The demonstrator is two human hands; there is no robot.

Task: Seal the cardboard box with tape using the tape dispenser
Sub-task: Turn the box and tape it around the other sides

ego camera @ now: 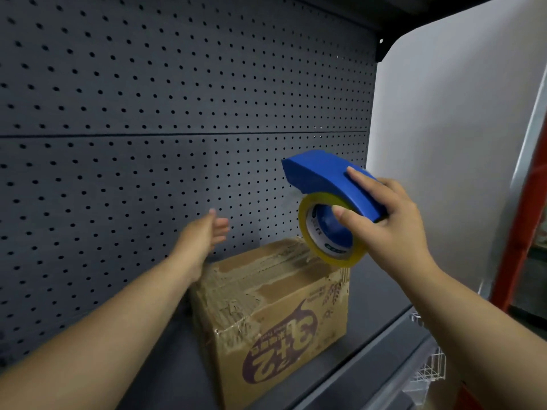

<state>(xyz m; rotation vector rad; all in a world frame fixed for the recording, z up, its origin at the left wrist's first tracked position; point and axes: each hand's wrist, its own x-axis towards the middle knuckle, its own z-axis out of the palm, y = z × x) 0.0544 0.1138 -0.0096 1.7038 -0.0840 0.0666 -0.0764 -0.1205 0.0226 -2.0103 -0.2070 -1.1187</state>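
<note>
A cardboard box (275, 315) sits on a dark grey shelf (171, 365), close to a grey pegboard (148, 99) that forms the back wall. The box is closed, and its top and upper left corner are covered in wrinkled layers of clear tape, with torn strips hanging over the near edge. Its front face carries a purple and yellow logo printed upside down as seen from here. The right hand (390, 223) holds a blue dispenser (331, 182) up in the air above the right rear part of the box, fingers wrapped over the curved blue body and the thumb pressed against the blue hub inside the roll. The yellowish tape roll (328, 229) hangs below the blue cover, tilted, its lower edge overlapping the top right edge of the box in this view; whether it touches the cardboard cannot be told. The left hand (207, 235) reaches forward past the left rear corner of the box, open with fingers loosely spread and blurred, holding nothing, and appears clear of the box. A white panel (444, 143) closes the shelf on the right, with a red upright (515, 232) beyond it and a white wire rack (429, 371) below the shelf edge.
</note>
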